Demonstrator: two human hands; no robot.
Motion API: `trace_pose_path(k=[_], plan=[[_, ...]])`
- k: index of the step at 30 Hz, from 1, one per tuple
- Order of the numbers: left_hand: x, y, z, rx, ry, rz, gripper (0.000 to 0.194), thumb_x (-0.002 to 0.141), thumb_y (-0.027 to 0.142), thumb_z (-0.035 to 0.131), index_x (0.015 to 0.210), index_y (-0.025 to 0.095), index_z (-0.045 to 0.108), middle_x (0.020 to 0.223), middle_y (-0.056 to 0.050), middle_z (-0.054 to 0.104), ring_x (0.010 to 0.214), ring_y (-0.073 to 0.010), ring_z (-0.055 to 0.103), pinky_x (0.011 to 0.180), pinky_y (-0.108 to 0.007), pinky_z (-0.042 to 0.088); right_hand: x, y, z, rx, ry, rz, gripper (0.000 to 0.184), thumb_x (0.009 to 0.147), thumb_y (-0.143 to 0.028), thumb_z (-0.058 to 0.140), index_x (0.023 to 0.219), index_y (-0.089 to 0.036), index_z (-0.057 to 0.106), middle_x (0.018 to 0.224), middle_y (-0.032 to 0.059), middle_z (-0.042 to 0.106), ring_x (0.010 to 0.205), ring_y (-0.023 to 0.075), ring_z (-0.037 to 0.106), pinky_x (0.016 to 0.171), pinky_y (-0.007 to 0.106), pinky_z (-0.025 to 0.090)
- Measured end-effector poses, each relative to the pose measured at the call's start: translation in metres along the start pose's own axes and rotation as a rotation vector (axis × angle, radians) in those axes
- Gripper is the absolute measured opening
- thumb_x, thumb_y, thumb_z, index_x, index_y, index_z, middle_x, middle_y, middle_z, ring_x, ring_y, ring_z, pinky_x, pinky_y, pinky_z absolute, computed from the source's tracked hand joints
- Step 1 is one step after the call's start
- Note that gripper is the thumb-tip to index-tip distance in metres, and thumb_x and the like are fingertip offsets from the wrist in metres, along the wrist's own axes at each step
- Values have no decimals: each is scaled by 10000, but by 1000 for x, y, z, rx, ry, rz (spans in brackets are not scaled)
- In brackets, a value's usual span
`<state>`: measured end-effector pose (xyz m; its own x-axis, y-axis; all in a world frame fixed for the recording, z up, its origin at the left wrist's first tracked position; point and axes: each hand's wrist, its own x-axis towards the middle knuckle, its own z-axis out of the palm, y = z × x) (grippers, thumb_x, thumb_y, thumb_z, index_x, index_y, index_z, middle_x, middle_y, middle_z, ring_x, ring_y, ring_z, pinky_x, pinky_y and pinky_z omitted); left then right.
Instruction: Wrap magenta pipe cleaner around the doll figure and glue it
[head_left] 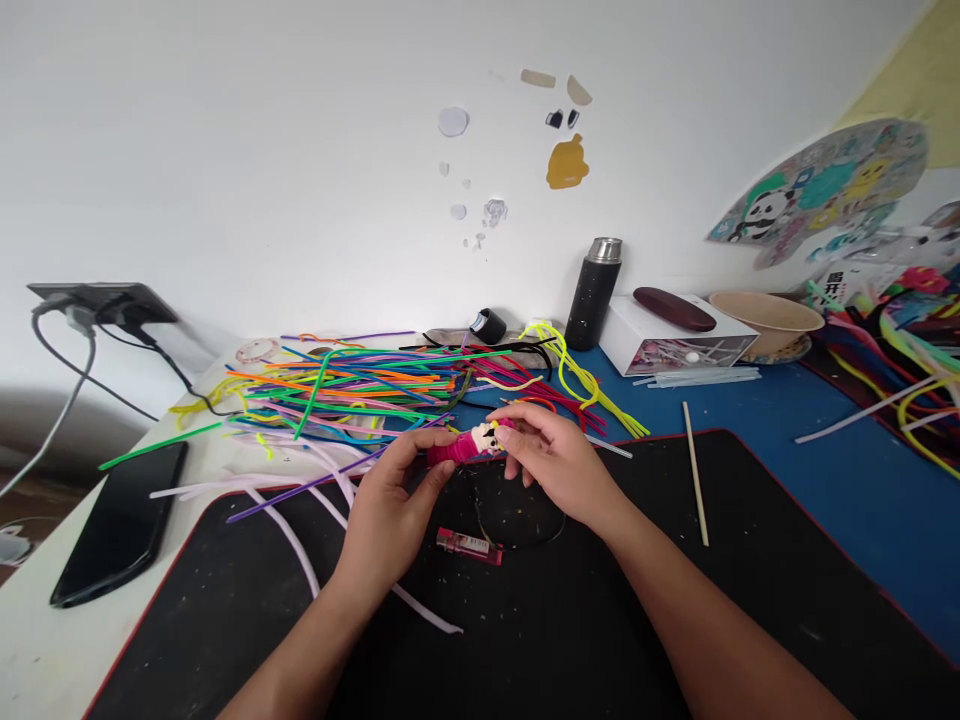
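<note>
Between my two hands, above the black mat (pixel 555 620), lies a small doll (pixel 465 446) on its side, with a magenta wound body and a white face with dark eyes. My left hand (pixel 394 490) pinches the magenta body end between thumb and fingers. At the other end, my right hand (pixel 551 455) grips the head, where a bit of yellow shows by the thumb. The fingertips hide part of the head. Below the doll, a red lighter (pixel 469 546) rests on the mat, beside a thin dark cord loop (pixel 551 538).
A pile of coloured pipe cleaners (pixel 352 385) spreads behind my hands; pale lilac ones (pixel 289 540) reach over the mat. At left lies a black phone (pixel 120 525). A wooden stick (pixel 695 475), black thermos (pixel 592 295), white box (pixel 652 335) and beige bowl (pixel 769 325) stand or lie right.
</note>
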<state>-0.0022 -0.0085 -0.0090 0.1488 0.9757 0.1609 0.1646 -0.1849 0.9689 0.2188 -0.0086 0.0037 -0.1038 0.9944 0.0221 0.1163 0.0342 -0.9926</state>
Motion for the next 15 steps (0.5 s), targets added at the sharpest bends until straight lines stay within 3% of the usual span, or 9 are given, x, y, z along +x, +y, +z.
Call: trace_pose_path(k=[5,15], plan=[[1,0,0,20,0,4,209,933,337,739,1125,270,786,1216,-74,800,1178,-302,723,1081,-420,513,0,1,0,-4,0,-13,283,969,-458,710,1143,-235,726,800,11,713,593,154,652,502,270,471],[0,-1,1,61,21,48,161,959,324,722,1096,280,795,1213,-68,803,1193,-299,721,1091,-423,511,-2,-7,-3,-30,-25,43,233,964,-434,694,1058,-224,729,712,0,681,574,157,657,509,269,487]])
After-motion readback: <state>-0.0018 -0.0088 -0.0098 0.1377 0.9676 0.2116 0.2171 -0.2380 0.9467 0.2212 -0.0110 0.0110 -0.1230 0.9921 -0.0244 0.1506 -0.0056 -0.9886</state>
